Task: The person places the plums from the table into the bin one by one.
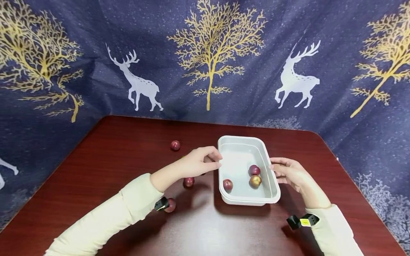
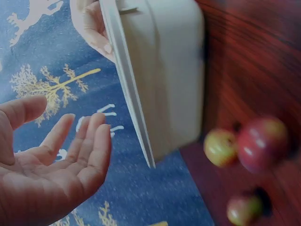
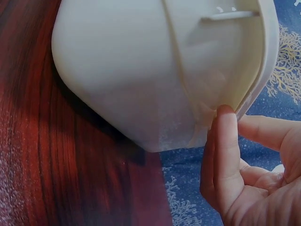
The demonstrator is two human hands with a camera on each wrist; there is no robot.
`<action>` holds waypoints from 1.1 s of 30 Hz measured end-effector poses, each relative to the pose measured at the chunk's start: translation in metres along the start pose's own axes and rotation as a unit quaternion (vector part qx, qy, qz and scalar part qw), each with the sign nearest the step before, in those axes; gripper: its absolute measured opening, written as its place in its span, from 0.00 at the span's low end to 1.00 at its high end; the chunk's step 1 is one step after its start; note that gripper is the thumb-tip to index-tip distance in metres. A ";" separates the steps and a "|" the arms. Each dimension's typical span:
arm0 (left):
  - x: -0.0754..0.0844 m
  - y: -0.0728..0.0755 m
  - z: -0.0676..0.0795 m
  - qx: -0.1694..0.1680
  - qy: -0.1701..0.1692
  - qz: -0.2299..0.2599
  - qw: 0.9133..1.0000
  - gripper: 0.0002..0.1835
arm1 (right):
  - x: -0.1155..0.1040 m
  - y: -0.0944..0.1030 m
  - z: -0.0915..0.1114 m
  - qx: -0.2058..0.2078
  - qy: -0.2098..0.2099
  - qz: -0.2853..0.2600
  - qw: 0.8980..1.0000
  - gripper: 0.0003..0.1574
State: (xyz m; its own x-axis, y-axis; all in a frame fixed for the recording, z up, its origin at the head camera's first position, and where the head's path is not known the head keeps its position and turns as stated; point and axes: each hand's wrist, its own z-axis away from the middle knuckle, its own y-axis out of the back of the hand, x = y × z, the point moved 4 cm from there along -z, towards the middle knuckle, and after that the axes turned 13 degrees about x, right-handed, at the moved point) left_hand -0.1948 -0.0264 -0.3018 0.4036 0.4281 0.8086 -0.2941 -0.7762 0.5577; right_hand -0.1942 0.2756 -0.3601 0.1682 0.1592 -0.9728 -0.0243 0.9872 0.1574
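Observation:
A white plastic container (image 1: 238, 160) stands on the table with three round plum-like fruits inside: a dark purple one (image 1: 254, 170), a yellowish one (image 1: 255, 181) and a red one (image 1: 228, 184). At its right side, my right hand (image 1: 291, 174) pinches the rim; the right wrist view shows fingers against the outer wall (image 3: 117, 61) and the thumb at the rim. My left hand (image 1: 200, 161) is by the left rim, its fingers loosely bent. In the left wrist view that hand (image 2: 61, 169) holds nothing, and a gap separates it from the container.
Left of the container, several more fruits lie on the dark red table (image 1: 211, 234): one farther back (image 1: 175, 145), one below the left wrist (image 1: 189, 182), and one by the left wrist strap (image 1: 171, 205). A blue cloth (image 1: 179, 96) with deer and trees hangs behind.

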 end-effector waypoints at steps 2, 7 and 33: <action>-0.002 0.007 0.009 0.007 -0.002 -0.003 1.000 0.11 | 0.000 0.000 0.000 0.000 0.001 0.003 1.000 0.30; -0.008 0.018 0.029 0.010 0.002 0.004 1.000 0.10 | 0.000 0.002 0.001 -0.001 0.000 0.002 1.000 0.26; -0.068 0.037 0.111 -0.022 0.086 -0.080 0.993 0.17 | -0.001 0.000 -0.001 -0.010 -0.005 0.012 1.000 0.22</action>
State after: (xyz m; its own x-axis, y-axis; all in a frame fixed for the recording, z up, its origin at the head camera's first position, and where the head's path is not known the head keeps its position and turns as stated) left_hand -0.1367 -0.1355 -0.3571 0.2955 0.6191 0.7276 -0.2782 -0.6728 0.6855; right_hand -0.1955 0.2750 -0.3590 0.1763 0.1820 -0.9674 -0.0479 0.9832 0.1763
